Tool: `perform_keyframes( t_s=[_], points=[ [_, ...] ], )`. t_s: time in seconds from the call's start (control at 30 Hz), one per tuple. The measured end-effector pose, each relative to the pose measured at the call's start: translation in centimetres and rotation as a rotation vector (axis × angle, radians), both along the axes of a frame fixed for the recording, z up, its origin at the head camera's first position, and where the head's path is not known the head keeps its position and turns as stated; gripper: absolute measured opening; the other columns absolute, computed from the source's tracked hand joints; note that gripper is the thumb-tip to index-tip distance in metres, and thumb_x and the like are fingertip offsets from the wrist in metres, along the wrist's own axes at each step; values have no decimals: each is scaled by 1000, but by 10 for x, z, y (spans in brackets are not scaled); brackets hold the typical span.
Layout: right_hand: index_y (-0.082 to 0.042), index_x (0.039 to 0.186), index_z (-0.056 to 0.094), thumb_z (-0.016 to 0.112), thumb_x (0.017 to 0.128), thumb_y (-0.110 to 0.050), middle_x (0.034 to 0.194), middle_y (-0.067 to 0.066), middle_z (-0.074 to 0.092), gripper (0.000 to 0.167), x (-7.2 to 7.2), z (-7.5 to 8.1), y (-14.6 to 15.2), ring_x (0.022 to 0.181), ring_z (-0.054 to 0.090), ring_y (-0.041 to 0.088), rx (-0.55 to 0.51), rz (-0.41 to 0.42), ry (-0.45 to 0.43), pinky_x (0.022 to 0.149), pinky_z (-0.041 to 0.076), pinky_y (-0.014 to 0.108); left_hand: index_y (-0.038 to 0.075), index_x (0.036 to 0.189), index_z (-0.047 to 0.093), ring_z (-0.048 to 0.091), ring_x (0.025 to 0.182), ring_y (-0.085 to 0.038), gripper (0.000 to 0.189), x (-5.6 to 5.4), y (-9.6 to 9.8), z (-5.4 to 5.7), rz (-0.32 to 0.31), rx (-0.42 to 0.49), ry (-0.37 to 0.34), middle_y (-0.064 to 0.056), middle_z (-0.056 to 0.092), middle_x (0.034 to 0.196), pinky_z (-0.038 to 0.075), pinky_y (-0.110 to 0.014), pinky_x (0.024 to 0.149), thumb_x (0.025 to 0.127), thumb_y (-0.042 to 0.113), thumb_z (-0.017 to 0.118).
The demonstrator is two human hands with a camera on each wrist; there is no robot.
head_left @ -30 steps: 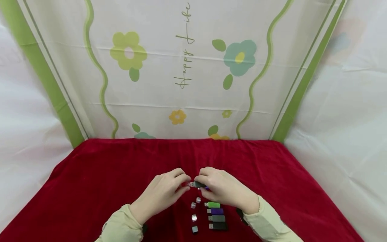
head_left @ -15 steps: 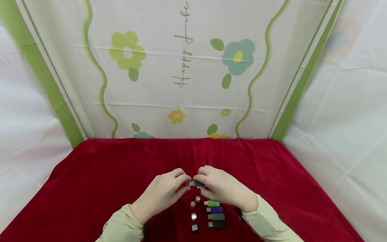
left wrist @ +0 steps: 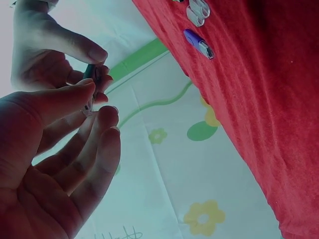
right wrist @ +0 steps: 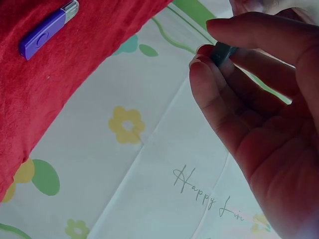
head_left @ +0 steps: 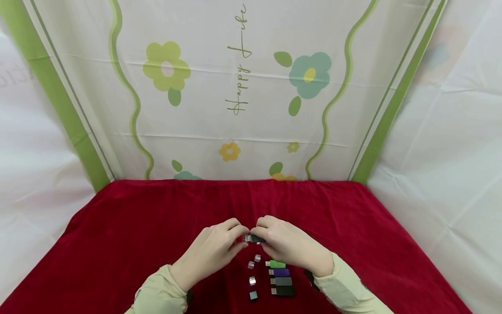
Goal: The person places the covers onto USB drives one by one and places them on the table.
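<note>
A dark USB stick is pinched between the thumb and fingertips of my right hand, its metal plug toward the left. At the plug end my left hand pinches a small clear cap, mostly hidden by its fingers. The plug lies at least partly inside the cap; how deep I cannot tell. In the right wrist view only the dark body of the stick shows between the fingers. Beyond the hands, a purple USB stick lies on the cloth, nearly covered in the head view.
Nearer the body lie green, purple, grey and black USB sticks in a column, plugs leftward. Left of them are several loose caps. Red cloth covers the table; a printed curtain stands behind.
The stick has shifted slightly left with my right hand, and the space between its plug and the left fingers has narrowed. My left hand has barely moved.
</note>
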State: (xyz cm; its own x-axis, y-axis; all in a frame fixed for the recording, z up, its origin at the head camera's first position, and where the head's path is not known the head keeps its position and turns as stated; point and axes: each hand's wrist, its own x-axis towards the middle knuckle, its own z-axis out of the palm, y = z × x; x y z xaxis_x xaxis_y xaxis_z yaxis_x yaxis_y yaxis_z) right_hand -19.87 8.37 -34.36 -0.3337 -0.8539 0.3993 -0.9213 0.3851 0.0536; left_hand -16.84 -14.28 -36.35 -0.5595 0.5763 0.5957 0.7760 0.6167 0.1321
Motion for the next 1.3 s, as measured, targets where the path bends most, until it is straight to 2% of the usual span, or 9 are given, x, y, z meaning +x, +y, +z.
perform_keyframes(
  t_s=[0.17,0.5,0.9,1.3],
  points=[
    [-9,100,69,74,78,2,90,-3,55,26,0,1,1,81,50,8,9,3,8,73,43,11,9,98,72,52,61,-3,25,1,0,0,49,-23,-1,3,62,89,45,-14,53,80,21,84],
    [-7,99,69,74,78,2,90,-2,56,24,1,-2,-1,81,50,8,-6,27,0,74,42,11,12,94,73,51,60,-3,20,3,-3,-3,69,-40,-41,3,63,85,43,-14,52,80,21,84],
    [-8,100,70,76,78,1,91,-2,57,24,3,1,1,78,51,7,-13,16,-8,73,44,11,12,91,72,48,58,-2,18,2,-1,1,40,-43,-17,6,61,82,40,-12,50,80,21,84],
    [-6,101,70,78,77,0,93,-1,58,25,2,9,0,80,50,7,-26,34,-12,73,44,12,12,91,72,48,57,-3,18,1,-3,6,50,-50,2,6,59,80,40,-13,49,80,20,84]
  ],
)
